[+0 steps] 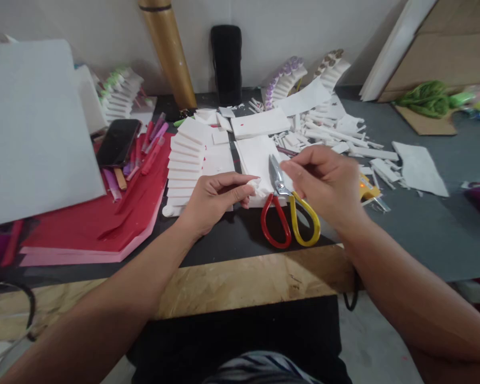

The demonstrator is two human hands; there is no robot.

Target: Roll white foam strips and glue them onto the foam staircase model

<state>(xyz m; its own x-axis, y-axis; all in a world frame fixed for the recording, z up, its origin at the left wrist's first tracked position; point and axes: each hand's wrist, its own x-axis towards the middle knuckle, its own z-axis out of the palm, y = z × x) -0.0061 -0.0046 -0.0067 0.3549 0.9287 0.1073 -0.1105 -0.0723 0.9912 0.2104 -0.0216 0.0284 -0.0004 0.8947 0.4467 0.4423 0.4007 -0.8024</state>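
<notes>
Between the thumb and fingers of my left hand (224, 196) is a small crumpled white piece (254, 184), perhaps paper; its exact kind is unclear. To its right, my right hand (324, 178) is closed in a pinch, and whatever may be between its fingertips is too small to make out. Scissors (279, 188) with one red and one yellow handle lie just below the right fingertips, blades pointing away from me over white sheets (256, 152). A fan-like row of white steps (184, 170) stands left of the sheets, beyond my left hand.
White foam-like scraps (324, 130) are heaped at the back right, near a yellow cutter (368, 188). Red sheets (88, 213), a phone (119, 141) and a large white board (36, 128) occupy the left. A gold tube (170, 53) and black case (226, 64) stand against the wall.
</notes>
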